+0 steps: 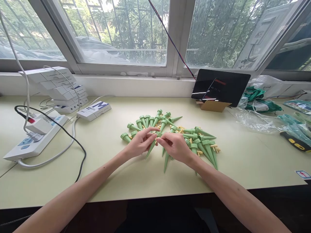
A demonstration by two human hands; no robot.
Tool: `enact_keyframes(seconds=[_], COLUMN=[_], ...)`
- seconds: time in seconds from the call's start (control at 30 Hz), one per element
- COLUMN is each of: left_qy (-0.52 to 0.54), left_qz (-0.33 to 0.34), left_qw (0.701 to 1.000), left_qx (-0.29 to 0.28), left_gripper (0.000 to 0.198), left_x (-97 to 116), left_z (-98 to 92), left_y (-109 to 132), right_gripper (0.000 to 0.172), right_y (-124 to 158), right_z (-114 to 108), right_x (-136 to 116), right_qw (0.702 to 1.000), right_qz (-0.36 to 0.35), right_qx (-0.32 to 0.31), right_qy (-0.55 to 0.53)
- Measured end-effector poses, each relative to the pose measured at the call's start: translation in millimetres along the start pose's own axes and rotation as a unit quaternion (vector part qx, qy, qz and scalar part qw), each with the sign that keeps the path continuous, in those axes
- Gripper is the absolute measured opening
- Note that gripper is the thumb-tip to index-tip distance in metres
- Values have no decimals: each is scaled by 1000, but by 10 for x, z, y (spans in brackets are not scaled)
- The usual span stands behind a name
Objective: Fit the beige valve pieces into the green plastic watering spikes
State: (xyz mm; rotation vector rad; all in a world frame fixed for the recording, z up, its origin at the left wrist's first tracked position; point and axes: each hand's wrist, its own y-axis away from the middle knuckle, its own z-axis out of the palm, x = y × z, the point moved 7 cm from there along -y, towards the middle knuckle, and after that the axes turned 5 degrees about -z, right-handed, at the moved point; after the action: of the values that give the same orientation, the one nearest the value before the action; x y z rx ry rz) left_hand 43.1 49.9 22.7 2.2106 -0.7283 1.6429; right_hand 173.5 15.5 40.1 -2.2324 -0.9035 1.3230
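My left hand (139, 142) is closed around the upper part of a green plastic plant watering spike (151, 149), whose tip slants down to the left. Against the ribbed cap end of that spike, my right hand (177, 146) is pinched, thumb and forefinger together. A speck of yellow shows between the fingertips, too small to name. Around and beyond both hands lies a loose pile of similar green spikes (209, 149) with ribbed caps. Small yellow valve pieces (215, 148) are scattered among them.
A white power strip (36, 137) with cables and stacked white boxes (63, 87) stand at the left. At the back right, a tablet (221, 85) leans on a cardboard stand (213, 105). Plastic bags (259, 100) and scissors (295, 140) are at the far right.
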Motion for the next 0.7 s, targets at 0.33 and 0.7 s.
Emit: enact_keyframes(seconds=[0.33, 0.7], left_qy=[-12, -59], left_qz=[21, 25], left_qw=[997, 988], left_qx=[76, 139], left_gripper=[29, 29], left_x=[74, 44], left_z=[-132, -225], left_y=[19, 26], right_gripper=[36, 41], right_y=[15, 15], right_z=[4, -38], right_x=[34, -3], right_qw=[1000, 998], right_qz=[10, -12], right_qx=[0, 35], right_qy=[19, 49])
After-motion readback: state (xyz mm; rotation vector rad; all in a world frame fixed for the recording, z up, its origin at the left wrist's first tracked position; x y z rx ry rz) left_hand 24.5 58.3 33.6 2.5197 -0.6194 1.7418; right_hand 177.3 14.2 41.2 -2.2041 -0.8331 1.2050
